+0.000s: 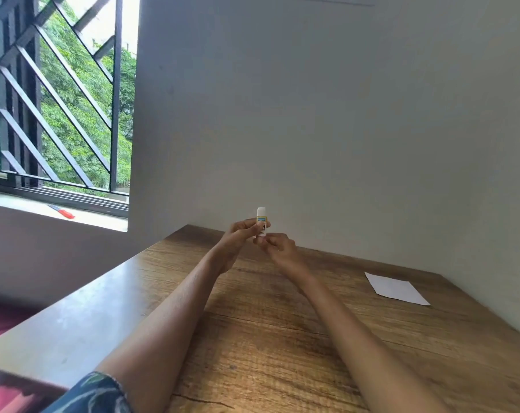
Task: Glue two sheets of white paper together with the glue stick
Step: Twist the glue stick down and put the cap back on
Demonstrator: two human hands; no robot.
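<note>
A small white glue stick (261, 216) with a yellow and blue label stands upright in the air above the far part of the wooden table (282, 338). My left hand (240, 236) grips its body from the left. My right hand (278, 248) pinches its lower end from below and to the right. White paper (397, 289) lies flat on the table at the right, near the wall, apart from both hands. I cannot tell whether it is one sheet or two stacked.
A grey wall runs along the table's far and right sides. A window with a dark metal grille (59, 99) is at the left. A red and blue pen-like object (61, 212) lies on the window sill.
</note>
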